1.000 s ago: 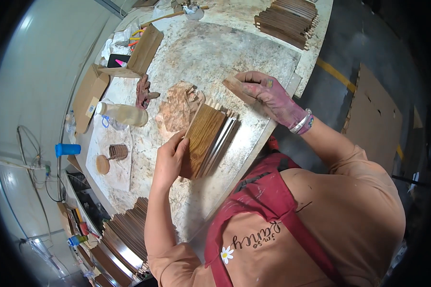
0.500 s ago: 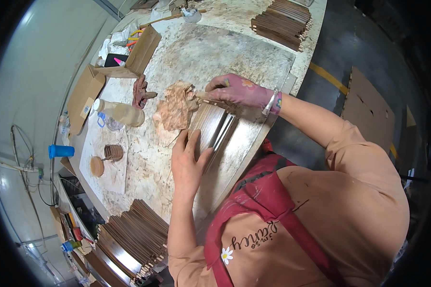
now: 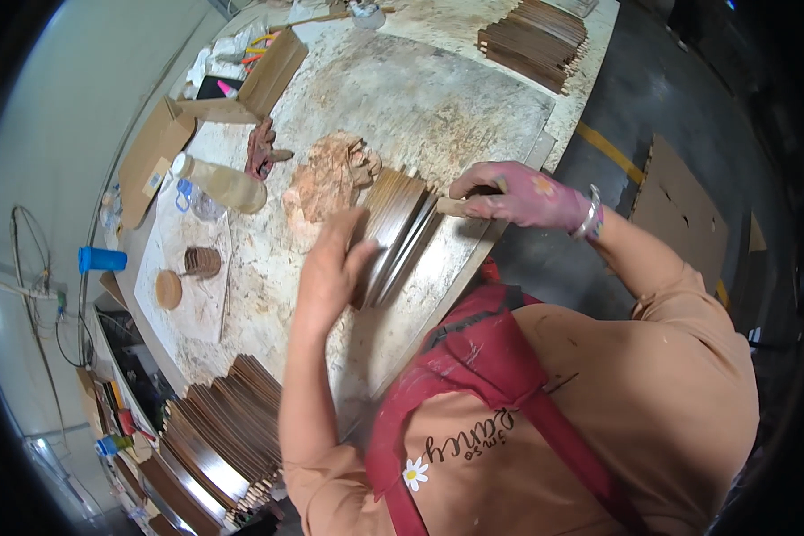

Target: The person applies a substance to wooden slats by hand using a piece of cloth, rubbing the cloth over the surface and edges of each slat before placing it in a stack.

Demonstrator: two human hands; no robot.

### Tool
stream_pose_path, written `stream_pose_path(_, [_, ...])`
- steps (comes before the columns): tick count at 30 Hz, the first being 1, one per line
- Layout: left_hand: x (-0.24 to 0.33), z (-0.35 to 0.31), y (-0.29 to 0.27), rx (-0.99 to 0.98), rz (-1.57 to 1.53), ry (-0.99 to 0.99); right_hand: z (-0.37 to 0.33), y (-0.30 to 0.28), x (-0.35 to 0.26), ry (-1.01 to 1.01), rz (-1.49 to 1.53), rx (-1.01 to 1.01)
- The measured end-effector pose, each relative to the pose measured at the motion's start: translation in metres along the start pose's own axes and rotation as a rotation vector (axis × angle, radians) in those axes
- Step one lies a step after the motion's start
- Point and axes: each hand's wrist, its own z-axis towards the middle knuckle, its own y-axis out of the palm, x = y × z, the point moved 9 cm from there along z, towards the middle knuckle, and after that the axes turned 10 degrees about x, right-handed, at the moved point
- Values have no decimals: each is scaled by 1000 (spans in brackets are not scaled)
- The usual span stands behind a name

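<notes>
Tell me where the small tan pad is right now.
In the head view, the small tan pad is in the gloved right hand, just right of the wooden slats by the left hand.

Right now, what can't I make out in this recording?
All in the head view:
- Beige piece: partly hidden by the gloved right hand.
- Left hand: blurred, so its exact grip on the brown boards is unclear.
- Upper-right wooden stack: cut off by the top edge.
- Cardboard box: its wall hides some contents.
</notes>
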Motion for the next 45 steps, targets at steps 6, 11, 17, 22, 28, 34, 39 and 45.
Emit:
stream_pose_path(6, [-31,25,14,-249,-87,-54,-29,81,-58,-582,-410,114])
stream_pose_path(11, [-37,26,15,-239,-100,-61,-27,137,-90,-897,-497,116])
stream_pose_path(17, [-39,22,15,-211,-104,-86,1,73,-36,-625,-606,201])
stream_pose_path(22, [-30,22,10,-195,-41,-60,5,-39,32,-277,-420,477])
stream_pose_path(28, [28,4,-10,228,324,215,36,-43,28,-175,185,394])
stream_pose_path(34, [64,-38,36,304,453,257,80,43,-54,-343,-44,-111])
stream_pose_path(39, [54,-45,53,292,520,191,86,155,-101,-493,-159,-591])
stream_pose_path(45, [53,-45,50,308,446,153,94,172,-85,-557,-406,-707])
